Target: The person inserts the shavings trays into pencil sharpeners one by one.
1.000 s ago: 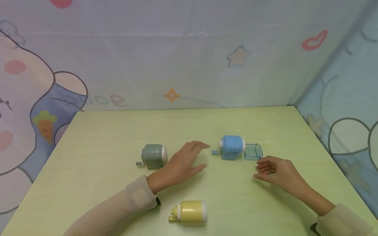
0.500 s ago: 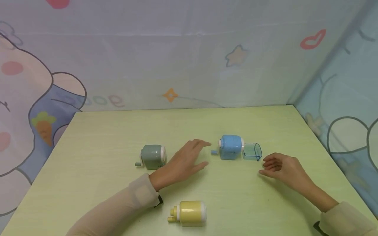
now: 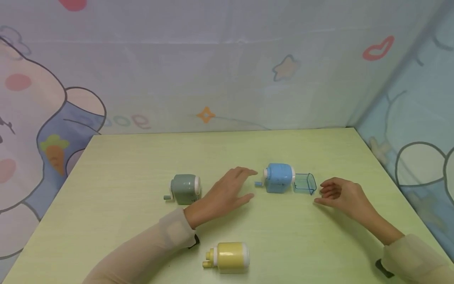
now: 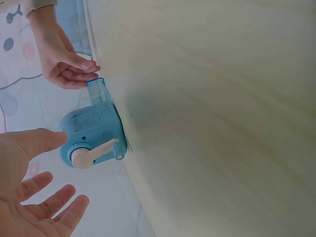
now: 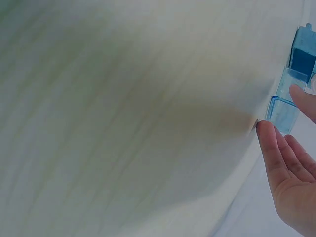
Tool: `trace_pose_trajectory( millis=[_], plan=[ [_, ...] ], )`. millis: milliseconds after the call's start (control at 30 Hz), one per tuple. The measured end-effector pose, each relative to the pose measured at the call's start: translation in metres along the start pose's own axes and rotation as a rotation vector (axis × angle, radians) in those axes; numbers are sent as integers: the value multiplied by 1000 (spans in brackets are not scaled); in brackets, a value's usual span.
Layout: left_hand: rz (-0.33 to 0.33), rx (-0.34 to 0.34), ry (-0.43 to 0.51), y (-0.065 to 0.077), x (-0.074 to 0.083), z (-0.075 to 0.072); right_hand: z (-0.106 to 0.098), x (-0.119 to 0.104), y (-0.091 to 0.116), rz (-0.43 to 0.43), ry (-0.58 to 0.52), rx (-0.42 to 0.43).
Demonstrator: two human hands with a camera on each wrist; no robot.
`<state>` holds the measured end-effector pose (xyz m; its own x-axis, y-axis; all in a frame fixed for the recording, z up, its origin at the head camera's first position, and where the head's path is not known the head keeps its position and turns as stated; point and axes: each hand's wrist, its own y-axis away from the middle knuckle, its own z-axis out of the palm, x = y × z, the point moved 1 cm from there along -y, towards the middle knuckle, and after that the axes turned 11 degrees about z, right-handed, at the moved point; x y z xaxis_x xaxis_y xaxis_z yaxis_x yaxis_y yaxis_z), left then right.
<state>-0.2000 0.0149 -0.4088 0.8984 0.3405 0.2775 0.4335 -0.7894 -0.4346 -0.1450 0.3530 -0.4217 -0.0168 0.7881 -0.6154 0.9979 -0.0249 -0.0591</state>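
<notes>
A blue crank pencil sharpener (image 3: pixel 278 178) stands on the table, its small crank handle on the left. Its clear blue shavings drawer (image 3: pixel 304 184) is pulled out to the right. My left hand (image 3: pixel 227 193) is held just left of the crank, thumb and fingers spread, gripping nothing; the left wrist view has its fingers (image 4: pixel 54 202) close to the sharpener. To the right of the drawer hovers my right hand (image 3: pixel 349 199), its fingers loosely bent and nothing between them. In the right wrist view its thumb (image 5: pixel 301 101) overlaps the drawer.
A grey-green crank sharpener (image 3: pixel 185 189) stands beside my left wrist. Nearer the front lies a yellow sharpener (image 3: pixel 230 257), by the left sleeve (image 3: pixel 152 244). Printed cloth (image 3: pixel 227 79) hangs behind the table (image 3: pixel 142 157) and along its sides.
My right hand has drawn back to the right and slightly away from the drawer. My left hand has edged a little to the right. The sharpeners stay in place.
</notes>
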Motion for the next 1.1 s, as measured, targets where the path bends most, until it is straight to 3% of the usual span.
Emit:
trace_pose_trajectory(
  millis=[433, 633, 1100],
  plan=[
    [20, -6, -10, -6, 0, 2, 0, 0, -19, 12, -29, -68],
    [34, 10, -6, -10, -3, 6, 1, -3, -25, 18, -93, -122],
    [87, 74, 24, -25, -8, 16, 5, -3, -35, 46, -100, -165]
  ],
)
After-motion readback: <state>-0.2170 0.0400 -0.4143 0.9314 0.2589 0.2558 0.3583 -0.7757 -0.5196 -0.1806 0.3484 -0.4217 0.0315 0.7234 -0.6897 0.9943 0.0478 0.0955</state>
